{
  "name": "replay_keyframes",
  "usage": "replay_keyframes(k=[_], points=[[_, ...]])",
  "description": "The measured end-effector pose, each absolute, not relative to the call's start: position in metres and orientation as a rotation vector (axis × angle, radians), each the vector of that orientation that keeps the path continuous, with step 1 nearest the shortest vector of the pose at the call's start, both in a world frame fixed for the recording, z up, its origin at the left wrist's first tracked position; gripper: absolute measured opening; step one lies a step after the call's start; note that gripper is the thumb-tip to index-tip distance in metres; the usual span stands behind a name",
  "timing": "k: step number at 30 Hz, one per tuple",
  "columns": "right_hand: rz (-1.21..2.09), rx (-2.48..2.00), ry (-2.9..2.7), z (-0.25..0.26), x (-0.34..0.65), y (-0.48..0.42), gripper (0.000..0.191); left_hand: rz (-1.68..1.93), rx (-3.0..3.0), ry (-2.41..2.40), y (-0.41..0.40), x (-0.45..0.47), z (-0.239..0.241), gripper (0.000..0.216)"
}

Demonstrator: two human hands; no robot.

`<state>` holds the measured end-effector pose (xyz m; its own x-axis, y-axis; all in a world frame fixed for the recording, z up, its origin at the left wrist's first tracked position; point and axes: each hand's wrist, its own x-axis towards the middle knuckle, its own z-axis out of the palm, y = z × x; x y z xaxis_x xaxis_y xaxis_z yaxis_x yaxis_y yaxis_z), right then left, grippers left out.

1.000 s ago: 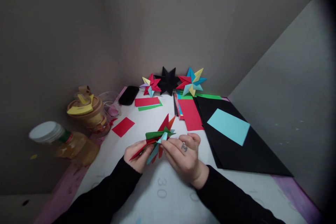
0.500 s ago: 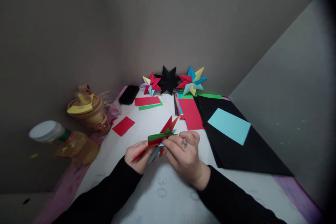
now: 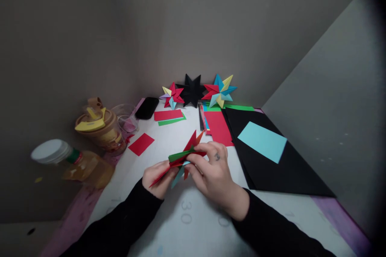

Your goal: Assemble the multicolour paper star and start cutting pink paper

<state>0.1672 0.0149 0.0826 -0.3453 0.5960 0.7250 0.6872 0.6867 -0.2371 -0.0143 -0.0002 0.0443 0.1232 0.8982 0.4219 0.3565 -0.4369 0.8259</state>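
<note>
A folded paper star (image 3: 181, 161) with red, green, orange and light blue points is between my hands, above the white table. My left hand (image 3: 159, 176) is closed on its left side, with a red point lying across the fingers. My right hand (image 3: 211, 172) grips the right side, the fingers curled at the green and red folds and the thumb near the light blue part. The fingertips of the right hand are partly hidden by the paper. Past the hands lies a flat red paper rectangle (image 3: 141, 144).
Finished paper stars lean on the back wall: a small multicoloured one (image 3: 172, 95), a black one (image 3: 193, 90), a larger one (image 3: 220, 90). Black sheets (image 3: 289, 176) carry a light blue rectangle (image 3: 262, 141). A phone (image 3: 147, 108), lidded cup (image 3: 102, 130) and bottle (image 3: 87, 166) stand left.
My right hand has shifted slightly right and up along the star, its fingers moving over the folds. My left hand keeps its hold almost unmoved. The view has shifted a little.
</note>
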Motion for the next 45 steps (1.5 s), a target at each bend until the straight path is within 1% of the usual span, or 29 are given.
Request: replay_keyframes(k=[3, 8, 11, 16, 21, 26, 31, 37, 41, 45], points=[[-0.121, -0.883, -1.999, 0.084, 0.169, 0.015, 0.005, 1.300, 1.853, 1.223, 0.000, -0.015, 0.045, 0.022], [-0.186, -0.797, -1.987, 0.084, 0.170, 0.015, 0.016, 1.308, 1.891, 1.171, -0.001, -0.014, 0.043, 0.023], [-0.244, -0.786, -1.988, 0.084, 0.170, 0.015, 0.018, 1.332, 1.873, 1.151, -0.003, -0.013, 0.043, 0.023], [-0.283, -0.766, -2.021, 0.086, 0.170, 0.018, 0.017, 1.275, 1.965, 1.136, -0.001, -0.016, 0.042, 0.023], [-0.283, -0.728, -2.077, 0.086, 0.174, 0.020, 0.010, 1.279, 2.036, 1.095, 0.001, -0.019, 0.041, 0.026], [-0.268, -0.690, -2.126, 0.085, 0.176, 0.022, 0.015, 1.274, 2.038, 1.120, 0.001, -0.019, 0.042, 0.025], [-0.278, -0.711, -2.127, 0.083, 0.174, 0.023, 0.010, 1.290, 2.004, 1.112, -0.001, -0.017, 0.045, 0.024], [-0.345, -0.766, -2.093, 0.078, 0.171, 0.021, 0.020, 1.277, 2.027, 1.091, -0.002, -0.015, 0.044, 0.025], [-0.299, -0.780, -2.063, 0.077, 0.169, 0.017, 0.018, 1.279, 2.076, 1.021, -0.002, -0.016, 0.045, 0.027], [-0.256, -0.798, -2.074, 0.076, 0.166, 0.016, 0.016, 1.272, 2.036, 1.056, -0.005, -0.012, 0.048, 0.021]])
